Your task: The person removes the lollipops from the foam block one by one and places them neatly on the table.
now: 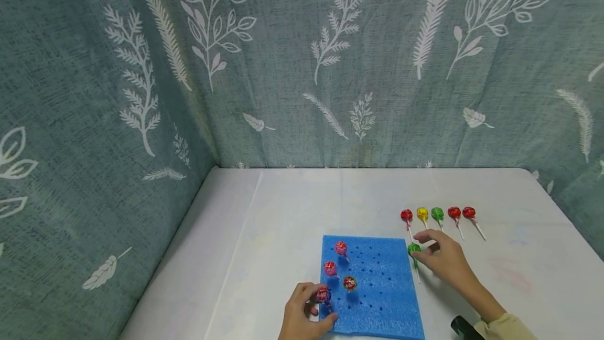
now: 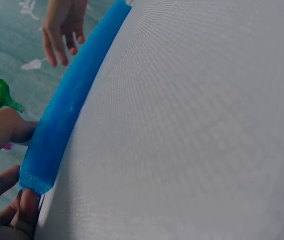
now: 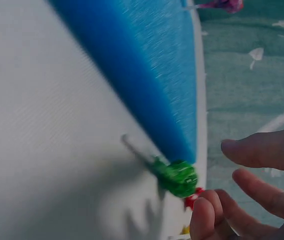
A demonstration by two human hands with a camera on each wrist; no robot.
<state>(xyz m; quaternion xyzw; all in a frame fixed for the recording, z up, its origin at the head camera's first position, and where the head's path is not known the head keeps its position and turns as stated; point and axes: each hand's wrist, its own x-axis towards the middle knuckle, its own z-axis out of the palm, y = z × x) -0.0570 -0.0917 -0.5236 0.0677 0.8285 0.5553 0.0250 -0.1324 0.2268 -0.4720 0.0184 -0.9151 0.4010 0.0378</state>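
A blue foam board dotted with small holes lies on the table. Lollipops stand in its left part: a red-pink one, a pink one, a green-and-red one and a dark red one. My left hand grips the board's near left edge, its fingers beside the dark red lollipop. Against the board's right edge lies a green lollipop, its white stick toward me. My right hand reaches over it, thumb and fingers apart; in the right wrist view the fingertips are close to the green wrapper.
Behind my right hand, a row of lollipops lies on the white table: red, yellow, green and two more red. Patterned green cloth hangs behind and to the left. A dark object sits by the right sleeve.
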